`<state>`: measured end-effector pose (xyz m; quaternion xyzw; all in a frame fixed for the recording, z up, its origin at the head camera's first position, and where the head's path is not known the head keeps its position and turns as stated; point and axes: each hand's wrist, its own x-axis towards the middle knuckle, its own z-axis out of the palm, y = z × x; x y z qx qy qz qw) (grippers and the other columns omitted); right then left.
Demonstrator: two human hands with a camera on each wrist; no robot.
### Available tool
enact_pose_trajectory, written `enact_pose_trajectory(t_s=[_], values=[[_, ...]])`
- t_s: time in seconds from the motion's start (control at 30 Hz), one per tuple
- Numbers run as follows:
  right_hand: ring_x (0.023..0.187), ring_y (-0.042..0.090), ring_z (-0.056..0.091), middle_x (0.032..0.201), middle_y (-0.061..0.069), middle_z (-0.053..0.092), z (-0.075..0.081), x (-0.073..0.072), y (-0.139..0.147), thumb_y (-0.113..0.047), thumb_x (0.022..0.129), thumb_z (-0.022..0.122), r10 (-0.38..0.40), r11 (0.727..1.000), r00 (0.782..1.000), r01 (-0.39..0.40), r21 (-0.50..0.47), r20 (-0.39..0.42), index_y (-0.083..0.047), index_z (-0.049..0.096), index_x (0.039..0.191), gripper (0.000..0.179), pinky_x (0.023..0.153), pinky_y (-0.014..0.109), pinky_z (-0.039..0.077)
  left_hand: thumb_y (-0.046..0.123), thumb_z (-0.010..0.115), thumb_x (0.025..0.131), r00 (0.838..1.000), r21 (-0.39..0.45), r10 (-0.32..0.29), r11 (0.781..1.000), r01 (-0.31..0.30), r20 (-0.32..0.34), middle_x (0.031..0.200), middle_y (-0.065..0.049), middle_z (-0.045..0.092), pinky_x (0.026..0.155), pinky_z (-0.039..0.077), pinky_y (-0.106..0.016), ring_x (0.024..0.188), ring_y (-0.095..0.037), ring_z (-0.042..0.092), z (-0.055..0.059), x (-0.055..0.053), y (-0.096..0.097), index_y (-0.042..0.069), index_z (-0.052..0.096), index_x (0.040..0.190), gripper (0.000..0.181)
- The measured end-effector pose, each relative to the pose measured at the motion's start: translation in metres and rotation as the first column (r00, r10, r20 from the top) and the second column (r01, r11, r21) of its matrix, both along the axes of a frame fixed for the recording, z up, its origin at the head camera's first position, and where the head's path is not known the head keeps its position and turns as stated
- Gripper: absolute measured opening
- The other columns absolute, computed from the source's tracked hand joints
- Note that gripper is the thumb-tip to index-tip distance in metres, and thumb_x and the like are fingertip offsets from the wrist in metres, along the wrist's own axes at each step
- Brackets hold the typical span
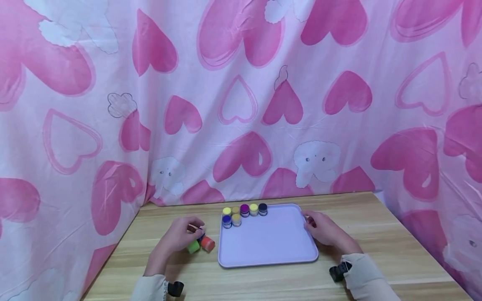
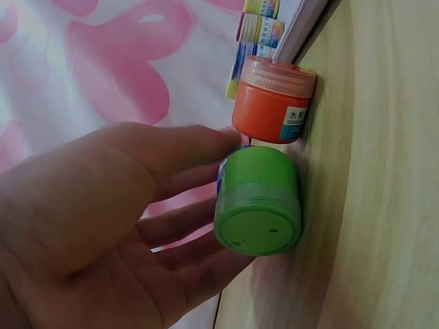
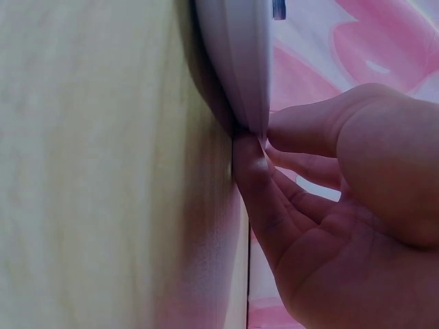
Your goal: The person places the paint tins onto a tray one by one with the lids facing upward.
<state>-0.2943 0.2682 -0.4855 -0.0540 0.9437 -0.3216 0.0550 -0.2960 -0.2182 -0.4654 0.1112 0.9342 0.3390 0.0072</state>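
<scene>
My left hand (image 1: 181, 234) is at a small group of gouache paint jars left of the tray. Its thumb and fingers close around a dark blue jar (image 1: 201, 235), mostly hidden by the hand and by the green jar (image 2: 259, 199) in the left wrist view. Beside them a red-orange jar (image 2: 273, 103) lies on its side, and the green one is also tipped over. My right hand (image 1: 325, 229) pinches the right edge of the lilac tray (image 1: 269, 246), thumb above and a finger under the rim (image 3: 250, 103).
Several jars stand at the tray's back left: a purple one (image 1: 244, 210), a black one (image 1: 262, 209), a blue one (image 1: 226, 221), and yellow and ochre ones. The wooden table (image 1: 271, 284) meets a pink heart-print curtain (image 1: 233, 159) behind and at both sides.
</scene>
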Motion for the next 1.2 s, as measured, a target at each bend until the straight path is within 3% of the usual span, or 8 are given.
enact_pose_trajectory(t_s=[0.1, 0.3, 0.57, 0.8, 0.97, 1.2], values=[[0.102, 0.022, 0.062, 0.121, 0.011, 0.071, 0.000, 0.001, 0.001, -0.012, 0.108, 0.064, 0.002, 1.000, 1.000, -0.002, 0.007, 0.000, -0.001, 0.051, 0.158, 0.053, 0.099, 0.048, 0.062, 0.012, 0.083, 0.095, 0.999, -0.003, -0.023, 1.000, 0.023, 0.032, 0.110, -0.004, 0.079, 0.092, 0.066, -0.044, 0.100, -0.020, 0.074, 0.001, 0.001, -0.001, 0.008, 0.078, 0.118, 0.024], [0.103, 0.021, 0.062, 0.123, 0.010, 0.071, -0.001, 0.001, 0.001, -0.012, 0.108, 0.065, -0.004, 1.000, 1.000, 0.004, 0.005, 0.012, -0.001, 0.050, 0.158, 0.054, 0.101, 0.050, 0.062, 0.011, 0.084, 0.094, 0.997, -0.013, 0.019, 1.000, -0.018, 0.069, 0.107, -0.001, 0.077, 0.095, 0.065, -0.046, 0.100, -0.018, 0.072, 0.001, 0.001, 0.002, 0.012, 0.079, 0.118, 0.025], [0.102, 0.021, 0.062, 0.121, 0.009, 0.070, -0.002, -0.001, 0.003, -0.013, 0.108, 0.065, -0.003, 1.000, 1.000, 0.003, 0.002, 0.013, -0.001, 0.050, 0.158, 0.055, 0.099, 0.048, 0.063, 0.015, 0.085, 0.094, 0.994, -0.023, 0.029, 0.999, -0.027, 0.106, 0.108, -0.001, 0.076, 0.093, 0.065, -0.045, 0.099, -0.017, 0.070, 0.005, 0.001, 0.001, 0.017, 0.078, 0.117, 0.025], [0.102, 0.021, 0.061, 0.120, 0.010, 0.070, -0.004, -0.002, 0.003, -0.013, 0.108, 0.065, 0.001, 1.000, 1.000, -0.001, 0.004, 0.007, -0.001, 0.050, 0.158, 0.054, 0.099, 0.048, 0.063, 0.014, 0.084, 0.095, 0.998, 0.001, 0.020, 1.000, -0.020, 0.067, 0.111, -0.001, 0.076, 0.093, 0.066, -0.048, 0.102, -0.021, 0.074, 0.003, -0.001, 0.004, 0.019, 0.080, 0.115, 0.021], [0.103, 0.022, 0.062, 0.121, 0.010, 0.070, -0.002, -0.001, 0.002, -0.013, 0.108, 0.065, 0.001, 1.000, 1.000, -0.001, 0.003, 0.007, -0.001, 0.050, 0.159, 0.055, 0.100, 0.049, 0.063, 0.015, 0.084, 0.095, 0.998, 0.007, 0.050, 0.999, -0.050, 0.037, 0.114, 0.001, 0.075, 0.092, 0.066, -0.044, 0.102, -0.019, 0.071, 0.000, -0.003, 0.008, 0.021, 0.079, 0.116, 0.022], [0.102, 0.022, 0.062, 0.119, 0.010, 0.070, -0.001, 0.000, 0.000, -0.013, 0.108, 0.065, 0.001, 1.000, 1.000, -0.001, -0.003, 0.015, -0.001, 0.049, 0.159, 0.054, 0.099, 0.047, 0.063, 0.016, 0.085, 0.095, 0.999, 0.059, 0.043, 0.997, -0.041, -0.032, 0.125, -0.004, 0.074, 0.096, 0.066, -0.044, 0.114, -0.025, 0.075, -0.003, -0.004, 0.015, 0.020, 0.079, 0.122, 0.028]])
